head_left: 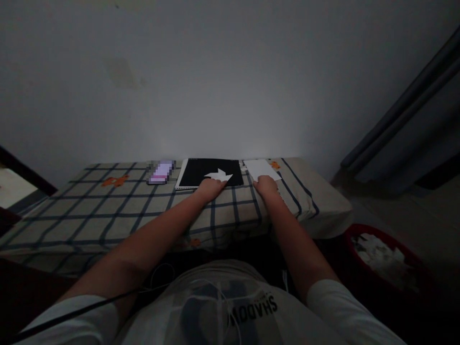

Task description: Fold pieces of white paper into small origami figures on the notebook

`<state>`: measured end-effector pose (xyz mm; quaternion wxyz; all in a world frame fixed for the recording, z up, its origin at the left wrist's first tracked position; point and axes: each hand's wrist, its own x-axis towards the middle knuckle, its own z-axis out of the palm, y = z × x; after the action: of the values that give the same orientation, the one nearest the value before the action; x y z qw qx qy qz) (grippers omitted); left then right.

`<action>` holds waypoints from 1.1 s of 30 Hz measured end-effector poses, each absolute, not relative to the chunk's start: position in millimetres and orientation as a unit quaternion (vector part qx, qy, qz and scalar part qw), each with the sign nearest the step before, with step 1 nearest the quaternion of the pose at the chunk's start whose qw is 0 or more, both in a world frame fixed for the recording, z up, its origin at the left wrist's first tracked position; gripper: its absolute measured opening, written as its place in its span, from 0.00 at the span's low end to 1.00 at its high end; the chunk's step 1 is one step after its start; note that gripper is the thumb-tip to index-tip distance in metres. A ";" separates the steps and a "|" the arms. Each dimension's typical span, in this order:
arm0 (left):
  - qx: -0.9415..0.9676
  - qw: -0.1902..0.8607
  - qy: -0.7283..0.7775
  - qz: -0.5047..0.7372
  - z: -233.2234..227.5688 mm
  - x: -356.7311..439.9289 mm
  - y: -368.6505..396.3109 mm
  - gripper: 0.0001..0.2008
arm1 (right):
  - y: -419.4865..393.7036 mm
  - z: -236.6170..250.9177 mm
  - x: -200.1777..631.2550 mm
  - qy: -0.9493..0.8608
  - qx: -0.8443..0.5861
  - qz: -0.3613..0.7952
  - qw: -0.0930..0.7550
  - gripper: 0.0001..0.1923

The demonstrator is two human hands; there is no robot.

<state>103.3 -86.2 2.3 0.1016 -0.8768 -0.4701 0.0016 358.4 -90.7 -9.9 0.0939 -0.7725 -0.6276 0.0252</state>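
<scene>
A folded white paper pinwheel [218, 175] with pointed arms lies over a black-covered pad [196, 167]. My left hand [211, 189] is closed at the pinwheel's near edge, its fingers on the paper. To the right, a white sheet of paper [261, 167] rests on the cloth. My right hand [266, 186] grips the sheet's near edge, with the thumb to the left and the other fingers curled and partly hidden. A bit of spiral binding shows beside my right wrist.
A checked tablecloth [118, 211] covers the table against the wall. Left of the pad lies a phone [161, 172] with a lit, blurred screen. A red basket [350, 230] of crumpled paper stands on the floor at right, below a dark curtain [409, 105].
</scene>
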 end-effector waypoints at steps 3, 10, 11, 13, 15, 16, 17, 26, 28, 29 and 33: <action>-0.879 0.094 -0.467 -0.001 -1.0 94.6 -86.2 0.26 | -90.9 -9.9 359.1 -0.619 -0.778 0.020 0.105 0.20; -0.874 0.087 -0.475 -0.048 -4.8 81.6 -88.5 0.21 | -93.2 -10.2 367.0 -0.577 -0.804 0.004 0.148 0.20; -0.875 0.086 -0.474 -0.053 -4.7 81.9 -88.6 0.21 | -93.6 -9.9 367.9 -0.570 -0.807 0.002 0.153 0.20; -0.872 0.088 -0.477 -0.063 -4.5 82.3 -88.5 0.19 | -94.9 -8.8 369.0 -0.562 -0.811 -0.007 0.164 0.22; -0.863 0.095 -0.491 -0.077 -4.9 82.0 -88.3 0.17 | -96.8 -6.8 369.3 -0.558 -0.812 -0.015 0.173 0.23; -0.856 0.100 -0.500 -0.084 -5.4 81.4 -88.3 0.17 | -97.9 -5.4 369.1 -0.558 -0.811 -0.019 0.177 0.23; -0.851 0.103 -0.508 -0.089 -6.1 80.5 -88.3 0.17 | -99.0 -3.8 368.4 -0.559 -0.808 -0.025 0.183 0.23; -0.827 0.104 -0.542 -0.110 -9.4 68.2 -88.4 0.17 | -99.2 17.7 326.8 -0.661 -0.721 -0.064 0.198 0.25; -0.815 0.104 -0.558 -0.115 -6.9 65.5 -88.9 0.17 | -97.2 22.9 310.6 -0.681 -0.706 -0.065 0.182 0.26; -0.808 0.103 -0.568 -0.117 -5.2 64.2 -89.2 0.17 | -96.2 25.0 302.5 -0.694 -0.694 -0.067 0.177 0.26; -0.771 0.097 -0.615 -0.132 5.4 56.3 -88.5 0.16 | -92.0 28.1 273.3 -0.738 -0.657 -0.070 0.137 0.26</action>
<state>56.3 -88.5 5.4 0.0973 -0.7710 -0.6155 -0.1315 273.3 -92.0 28.1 0.1368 -0.6567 -0.7383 -0.0702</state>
